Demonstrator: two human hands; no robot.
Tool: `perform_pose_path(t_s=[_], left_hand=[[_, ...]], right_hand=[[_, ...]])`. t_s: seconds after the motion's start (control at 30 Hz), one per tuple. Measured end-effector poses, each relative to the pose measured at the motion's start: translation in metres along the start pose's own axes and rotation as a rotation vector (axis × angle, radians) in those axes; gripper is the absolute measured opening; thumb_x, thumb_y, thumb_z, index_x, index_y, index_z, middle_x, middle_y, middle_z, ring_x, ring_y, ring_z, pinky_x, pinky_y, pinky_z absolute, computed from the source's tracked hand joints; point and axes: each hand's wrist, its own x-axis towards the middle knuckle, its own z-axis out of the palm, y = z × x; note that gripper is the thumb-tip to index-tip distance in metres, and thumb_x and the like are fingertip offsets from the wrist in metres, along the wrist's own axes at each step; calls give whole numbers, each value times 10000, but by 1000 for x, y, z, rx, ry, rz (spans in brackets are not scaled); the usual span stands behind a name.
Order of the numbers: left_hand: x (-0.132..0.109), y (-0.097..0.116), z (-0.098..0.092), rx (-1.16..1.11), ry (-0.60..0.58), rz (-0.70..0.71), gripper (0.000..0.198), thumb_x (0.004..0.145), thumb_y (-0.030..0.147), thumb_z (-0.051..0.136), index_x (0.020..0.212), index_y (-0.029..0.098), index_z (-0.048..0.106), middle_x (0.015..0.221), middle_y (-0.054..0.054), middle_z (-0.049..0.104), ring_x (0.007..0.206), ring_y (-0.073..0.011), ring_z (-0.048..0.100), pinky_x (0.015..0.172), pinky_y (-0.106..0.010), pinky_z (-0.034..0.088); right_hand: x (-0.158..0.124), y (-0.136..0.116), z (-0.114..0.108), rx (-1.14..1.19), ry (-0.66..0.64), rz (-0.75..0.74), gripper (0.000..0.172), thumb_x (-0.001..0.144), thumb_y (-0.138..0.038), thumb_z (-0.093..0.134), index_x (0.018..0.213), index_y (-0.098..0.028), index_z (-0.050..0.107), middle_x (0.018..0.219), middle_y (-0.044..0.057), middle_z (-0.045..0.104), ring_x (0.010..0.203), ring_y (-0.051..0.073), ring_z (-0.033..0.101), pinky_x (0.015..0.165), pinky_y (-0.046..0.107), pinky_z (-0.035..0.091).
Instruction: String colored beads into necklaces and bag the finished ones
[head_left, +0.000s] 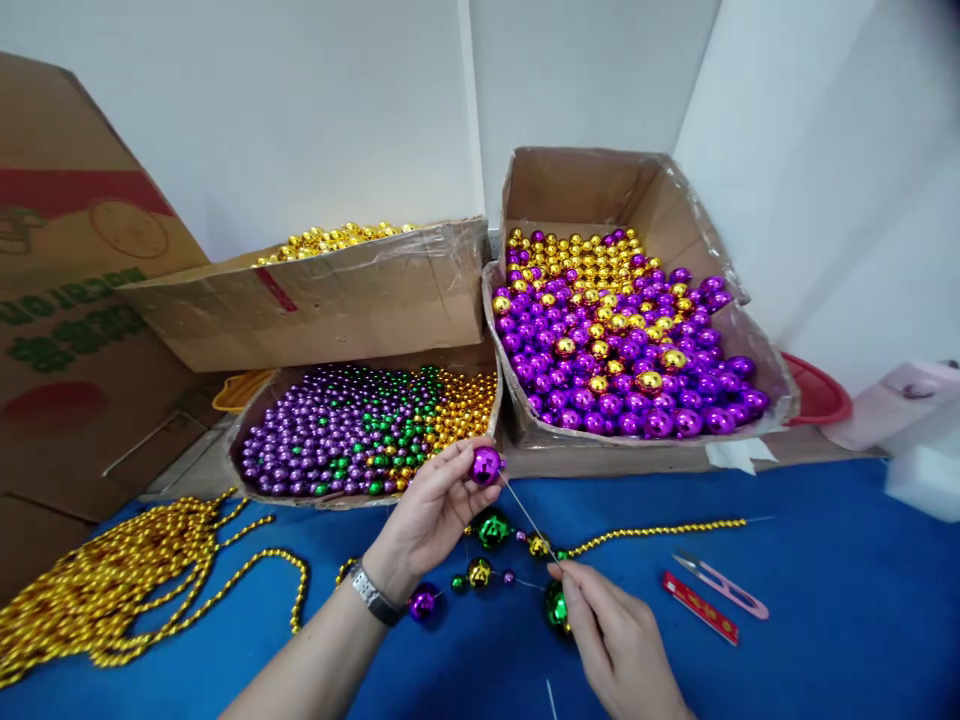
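My left hand (pixel 442 505), with a watch on its wrist, pinches a shiny purple faceted bead (pixel 486 466) above the table. From the bead a thin straight strand (pixel 525 505) runs down to my right hand (pixel 611 625), whose thumb and fingers are closed on its lower end. Whether it is a needle or a taut thread, I cannot tell. Beneath the hands lies a bead string with a green ball (pixel 493 530), a gold ball (pixel 479 573) and a purple ball (pixel 422 603). Another green ball (pixel 556 606) is partly hidden behind my right hand.
Carton boxes hold small mixed beads (pixel 330 430), purple and gold balls (pixel 615 340) and gold beads (pixel 337 240). Gold bead strands (pixel 97 580) are heaped at left on the blue tabletop (pixel 825 560). Pink-handled snips (pixel 724 587) and a red strip (pixel 701 608) lie at right.
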Motion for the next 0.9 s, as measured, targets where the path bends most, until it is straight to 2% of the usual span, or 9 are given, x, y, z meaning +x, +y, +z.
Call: perform_pose_path(t_s=[0.17, 0.33, 0.5, 0.73, 0.9], left_hand=[[-7, 1, -9, -24, 3, 1, 268, 822, 193, 616, 1083, 134, 625, 994, -94, 652, 853, -174, 659, 717, -225, 557], [-10, 2, -13, -59, 19, 54, 219, 792, 147, 638, 1009, 152, 618, 996, -73, 647, 915, -187, 644, 793, -276, 551], [-13, 2, -15, -76, 15, 37, 198, 805, 161, 626, 1002, 141, 616, 973, -69, 641, 898, -195, 647, 763, -258, 549], [-12, -3, -11, -111, 86, 127, 168, 764, 90, 644, 921, 141, 615, 912, -36, 628, 866, -154, 618, 896, -353, 504], [-13, -7, -9, -123, 70, 147, 175, 765, 69, 634, 908, 157, 585, 867, -19, 623, 866, -144, 606, 955, -401, 457]], right_hand=[[-3, -2, 2, -8, 2, 1, 233, 944, -198, 393, 1081, -196, 582, 982, 68, 701, 900, 164, 677, 775, 227, 543], [-4, -4, 3, 6, -20, 4, 230, 944, -192, 391, 1077, -196, 579, 968, 73, 700, 853, 159, 681, 703, 211, 552], [-5, -5, 5, -3, -22, -1, 228, 941, -178, 394, 1086, -196, 570, 966, 71, 696, 856, 159, 677, 720, 221, 546], [-6, -11, 10, -1, -81, -62, 238, 929, -149, 392, 1087, -187, 566, 901, 68, 689, 817, 166, 674, 714, 237, 541], [-5, -13, 11, -4, -73, -62, 241, 927, -146, 388, 1080, -180, 572, 893, 70, 688, 802, 168, 672, 703, 234, 540]])
